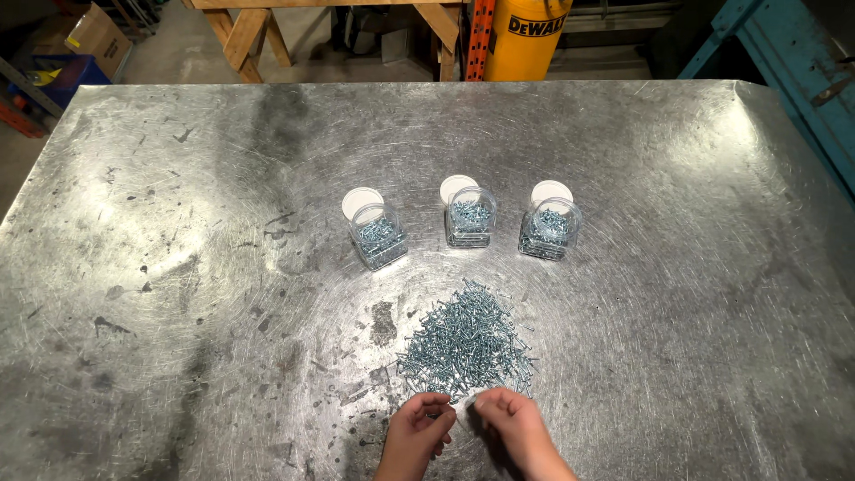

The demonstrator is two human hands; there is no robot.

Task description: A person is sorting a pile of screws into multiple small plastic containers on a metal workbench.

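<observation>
Standing over a scratched, swirl-marked metal table [178, 223], I look down on everything from the head view. A loose pile of small silver screws [466, 343] lies on it just beyond my hands, with stray ones scattered round its edges. Further out, three clear plastic jars [468, 218] stand in a row, each partly filled with screws, and a round white lid [362, 204] lies just behind each one. My left hand [417, 432] and right hand [512, 423] sit side by side at the pile's near edge, fingers curled inward and pinched together at the tips. Whether either pinch grips a screw, I cannot tell.
</observation>
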